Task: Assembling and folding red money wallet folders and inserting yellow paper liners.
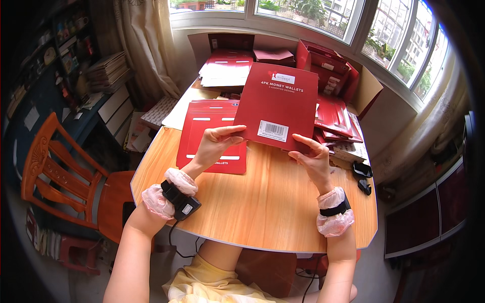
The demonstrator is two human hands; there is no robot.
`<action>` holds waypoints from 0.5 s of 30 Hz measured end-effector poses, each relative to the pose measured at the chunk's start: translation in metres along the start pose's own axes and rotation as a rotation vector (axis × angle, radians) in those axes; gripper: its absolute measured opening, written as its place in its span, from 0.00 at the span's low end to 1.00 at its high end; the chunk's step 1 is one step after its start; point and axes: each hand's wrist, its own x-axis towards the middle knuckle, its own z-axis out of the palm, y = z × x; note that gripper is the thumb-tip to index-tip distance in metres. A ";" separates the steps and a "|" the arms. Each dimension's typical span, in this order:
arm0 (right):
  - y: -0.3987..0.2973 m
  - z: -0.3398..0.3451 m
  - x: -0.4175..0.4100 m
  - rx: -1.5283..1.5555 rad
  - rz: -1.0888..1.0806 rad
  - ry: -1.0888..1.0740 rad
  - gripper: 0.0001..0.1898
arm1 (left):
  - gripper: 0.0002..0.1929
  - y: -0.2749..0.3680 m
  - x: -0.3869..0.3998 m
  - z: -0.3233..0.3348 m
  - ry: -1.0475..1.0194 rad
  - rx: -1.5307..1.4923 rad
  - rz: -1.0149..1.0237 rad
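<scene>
Both hands hold up a red printed card packet [278, 108] above the table, its face with a barcode label turned towards me. My left hand [214, 147] pinches its lower left corner between thumb and fingers. My right hand [312, 157] pinches the lower right edge the same way. Behind and left of the packet, a stack of flat red card sheets [212, 147] with white slots lies on the wooden table [261, 204]. More red sheets [227, 68] are piled at the back left. To the right lie red packets [333, 115], partly hidden by the held one.
Red folders stand in an open cardboard box [365, 94] at the back right. Small black objects [362, 170] lie by the table's right edge. A wooden chair [64, 174] stands at the left. Black cables [174, 242] hang below the front edge.
</scene>
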 end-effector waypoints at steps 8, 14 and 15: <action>-0.004 0.011 -0.004 0.031 -0.022 0.051 0.22 | 0.16 0.000 0.000 -0.002 -0.014 0.013 0.071; -0.003 0.022 -0.010 0.051 -0.063 0.004 0.17 | 0.12 0.001 -0.003 0.007 -0.094 -0.034 0.067; -0.002 0.024 -0.011 0.086 -0.049 -0.018 0.16 | 0.12 0.001 -0.004 0.007 -0.093 -0.032 0.066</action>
